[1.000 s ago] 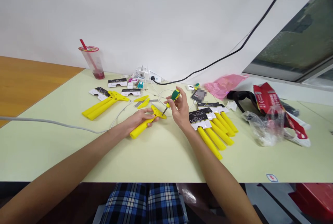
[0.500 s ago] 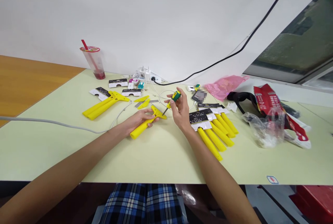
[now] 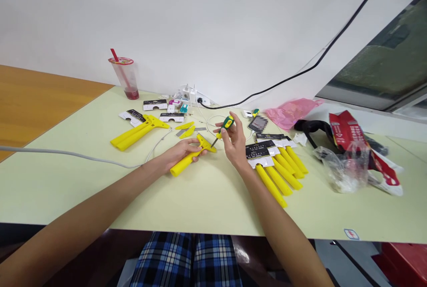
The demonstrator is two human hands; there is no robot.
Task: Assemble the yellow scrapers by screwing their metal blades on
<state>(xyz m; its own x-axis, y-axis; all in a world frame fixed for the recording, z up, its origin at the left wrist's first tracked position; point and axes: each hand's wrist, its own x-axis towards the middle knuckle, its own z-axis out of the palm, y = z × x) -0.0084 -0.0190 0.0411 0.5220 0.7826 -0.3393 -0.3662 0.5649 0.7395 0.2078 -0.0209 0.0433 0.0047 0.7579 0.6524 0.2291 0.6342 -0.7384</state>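
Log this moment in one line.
Left grip: yellow T-shaped tool | Right grip: green-and-yellow screwdriver, tip at tool's head | Nearby: yellow pieces

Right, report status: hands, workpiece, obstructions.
Left hand gripping yellow T-shaped handle. Right hand holding screwdriver, tip at the handle's crosspiece. Loose yellow pieces just beyond, not in the way.

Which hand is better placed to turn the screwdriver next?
Probably the right hand: it grips the handle of the green-and-yellow screwdriver, whose shaft points down at the head of the yellow tool. The left hand is occupied holding the yellow tool.
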